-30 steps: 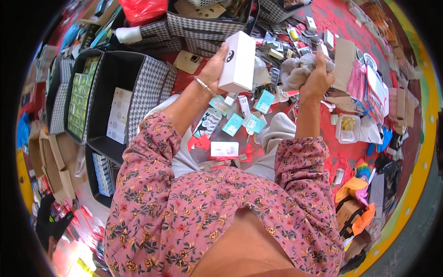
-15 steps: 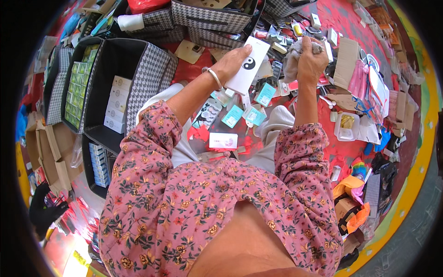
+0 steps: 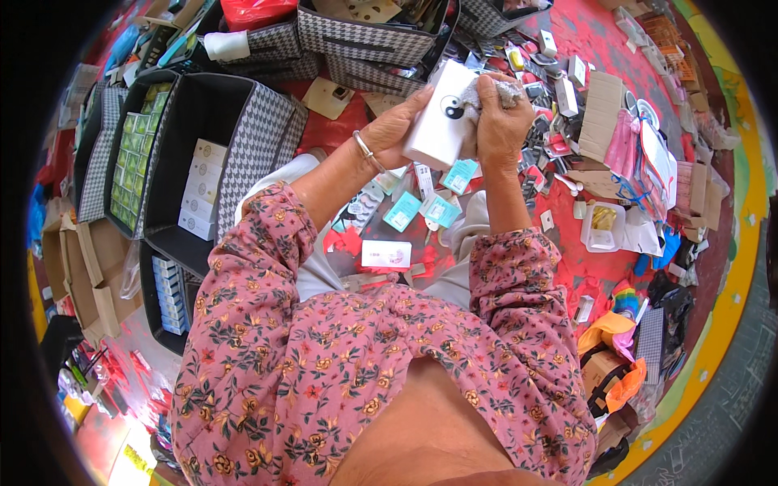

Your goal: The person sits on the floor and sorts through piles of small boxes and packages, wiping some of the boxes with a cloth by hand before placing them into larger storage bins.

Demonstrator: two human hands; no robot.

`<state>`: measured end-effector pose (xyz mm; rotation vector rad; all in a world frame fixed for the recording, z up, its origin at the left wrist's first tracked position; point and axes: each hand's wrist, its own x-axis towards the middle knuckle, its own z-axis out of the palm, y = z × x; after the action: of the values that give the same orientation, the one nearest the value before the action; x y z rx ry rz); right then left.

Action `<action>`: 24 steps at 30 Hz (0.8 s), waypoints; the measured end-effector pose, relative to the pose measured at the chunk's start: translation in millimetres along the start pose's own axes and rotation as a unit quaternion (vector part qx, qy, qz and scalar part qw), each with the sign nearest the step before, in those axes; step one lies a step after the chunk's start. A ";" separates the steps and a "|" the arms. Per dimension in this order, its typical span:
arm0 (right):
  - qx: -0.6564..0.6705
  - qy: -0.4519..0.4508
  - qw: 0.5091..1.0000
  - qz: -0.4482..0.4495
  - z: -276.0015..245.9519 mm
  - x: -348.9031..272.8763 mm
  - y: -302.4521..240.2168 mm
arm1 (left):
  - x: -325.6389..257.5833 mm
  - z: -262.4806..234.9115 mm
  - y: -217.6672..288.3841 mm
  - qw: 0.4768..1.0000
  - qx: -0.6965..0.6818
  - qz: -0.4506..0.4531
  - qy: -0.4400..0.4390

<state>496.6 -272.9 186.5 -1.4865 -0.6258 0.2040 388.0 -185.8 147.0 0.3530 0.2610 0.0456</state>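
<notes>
A white box (image 3: 442, 113) with a black-and-white round symbol on its face is held up in front of me, tilted. My left hand (image 3: 395, 130) grips its left side. On the right side, my right hand (image 3: 501, 117) clutches a crumpled grey cloth (image 3: 512, 94) that touches the box. Below the hands, between my knees, lie several turquoise packets (image 3: 402, 211), a pack of false lashes (image 3: 359, 208) and a flat white box (image 3: 386, 253).
To the left, an open houndstooth bin (image 3: 267, 121) holds white boxes (image 3: 203, 186); green packs (image 3: 139, 162) fill the one beside it. More bins (image 3: 365, 36) stand ahead. Loose small goods, a clear tub (image 3: 604, 225) and cardboard (image 3: 600, 113) cover the red floor at right.
My right hand has moved left with the cloth and now meets the box. The box has turned, so that more of its side shows.
</notes>
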 end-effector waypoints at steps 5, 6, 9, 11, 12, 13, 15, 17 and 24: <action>-0.095 -0.059 0.956 -0.270 -1.1 -12.9 -42.6 | 4.6 -6.0 3.0 0.999 -0.007 0.008 0.038; -0.132 -0.127 0.926 -0.330 5.8 -17.3 -44.7 | 6.1 -10.7 1.8 0.999 -0.008 -0.002 0.042; -0.240 -0.239 0.881 -0.332 12.1 -18.0 -22.4 | -3.5 -12.9 -2.7 0.997 0.072 0.016 -0.001; -0.247 -0.167 0.895 -0.332 5.8 -2.4 -21.6 | -5.1 -3.1 0.0 0.993 0.116 -0.030 0.024; -0.234 -0.104 0.902 -0.348 -0.7 12.2 -9.6 | -4.4 0.4 -2.4 0.989 0.137 -0.054 0.032; -0.266 -0.047 0.912 -0.308 -11.2 20.9 -1.4 | -2.5 1.7 -8.4 0.990 0.135 -0.020 0.029; -0.385 0.031 0.897 -0.215 -34.0 38.1 12.4 | -3.1 -4.8 -6.8 0.990 0.122 -0.066 0.003; -0.343 0.088 0.932 -0.084 -52.6 49.4 25.7 | -0.4 -8.5 -2.0 0.992 0.104 -0.078 -0.002; 0.080 0.089 0.992 0.043 -24.4 22.8 -11.6 | 2.4 -3.4 -0.2 0.964 0.220 0.085 0.121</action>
<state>525.0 -283.8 204.7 -1.3606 -0.3934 0.1804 389.4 -184.6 143.3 0.8158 0.4852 0.2023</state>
